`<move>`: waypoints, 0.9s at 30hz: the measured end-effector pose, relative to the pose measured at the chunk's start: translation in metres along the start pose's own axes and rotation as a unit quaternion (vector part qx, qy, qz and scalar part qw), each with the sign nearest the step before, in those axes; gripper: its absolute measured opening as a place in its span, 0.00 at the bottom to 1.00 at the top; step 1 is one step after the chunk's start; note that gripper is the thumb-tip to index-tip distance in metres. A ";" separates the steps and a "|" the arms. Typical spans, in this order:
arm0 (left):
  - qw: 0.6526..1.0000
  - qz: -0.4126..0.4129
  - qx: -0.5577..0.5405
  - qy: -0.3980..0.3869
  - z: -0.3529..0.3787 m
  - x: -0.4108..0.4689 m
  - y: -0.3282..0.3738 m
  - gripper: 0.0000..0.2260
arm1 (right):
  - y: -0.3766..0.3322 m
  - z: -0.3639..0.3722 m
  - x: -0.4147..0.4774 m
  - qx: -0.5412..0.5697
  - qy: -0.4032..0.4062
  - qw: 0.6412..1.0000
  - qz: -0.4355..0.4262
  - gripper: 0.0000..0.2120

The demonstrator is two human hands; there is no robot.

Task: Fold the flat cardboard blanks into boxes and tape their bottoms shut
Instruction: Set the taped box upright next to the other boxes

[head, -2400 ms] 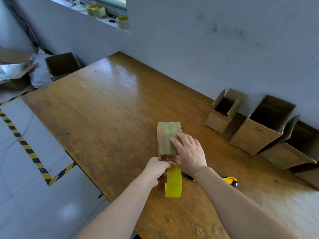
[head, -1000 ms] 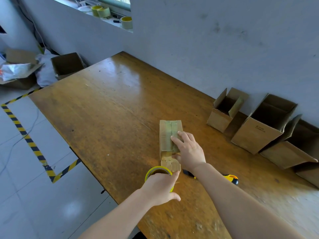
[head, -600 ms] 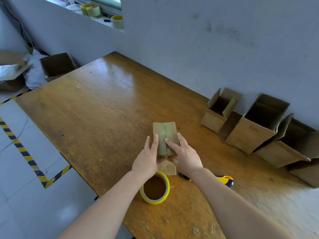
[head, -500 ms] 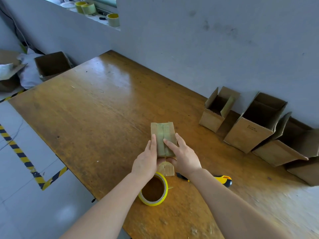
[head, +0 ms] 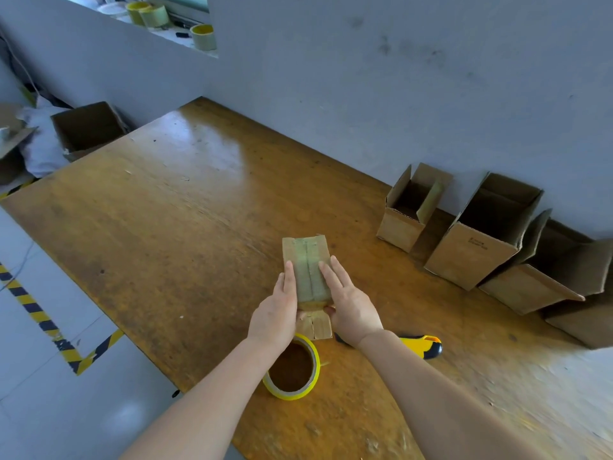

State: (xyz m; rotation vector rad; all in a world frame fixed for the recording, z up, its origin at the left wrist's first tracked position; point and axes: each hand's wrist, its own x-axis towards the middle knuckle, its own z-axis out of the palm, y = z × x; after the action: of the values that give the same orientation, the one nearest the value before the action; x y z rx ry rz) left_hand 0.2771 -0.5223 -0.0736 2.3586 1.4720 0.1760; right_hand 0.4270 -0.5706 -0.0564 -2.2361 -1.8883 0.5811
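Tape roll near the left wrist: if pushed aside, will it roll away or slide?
The tape roll lies flat on the table, so it would probably slide, not roll. It is a thin ring, so likely light. The glossy wood may let it skid easily.

Left hand now apparently on box

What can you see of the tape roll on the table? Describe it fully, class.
The tape roll is a yellow ring with a dark brown inside. It lies flat, hole up, on the wooden table near its front edge, just nearer than the box. The left forearm passes over its far rim; whether they touch cannot be told. The left hand and right hand are on the box, not the roll.
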 end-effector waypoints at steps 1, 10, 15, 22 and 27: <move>1.000 -0.003 -0.010 0.003 -0.001 0.000 0.000 0.44 | 0.001 0.002 0.000 0.025 -0.003 1.000 0.010 0.47; 0.954 -0.074 -0.292 0.007 -0.016 0.009 -0.004 0.45 | 0.008 -0.010 0.007 0.465 -0.007 0.840 0.281 0.19; 0.866 -0.125 -0.483 -0.049 -0.019 0.014 -0.006 0.43 | 0.013 -0.026 0.006 0.603 0.031 0.732 0.315 0.18; 0.842 -0.165 -0.496 -0.136 -0.026 0.017 0.013 0.33 | -0.002 -0.044 0.007 0.504 0.181 0.810 0.237 0.20; 0.891 -0.143 -0.423 -0.084 -0.028 0.023 0.021 0.26 | -0.019 -0.046 0.003 0.297 0.235 0.914 0.147 0.20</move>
State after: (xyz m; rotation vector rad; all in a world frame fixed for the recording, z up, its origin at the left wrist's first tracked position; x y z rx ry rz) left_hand 0.2974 -0.5034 -0.0413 1.4084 1.2750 0.4247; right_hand 0.4278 -0.5582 -0.0082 -2.0045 -0.9825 0.5057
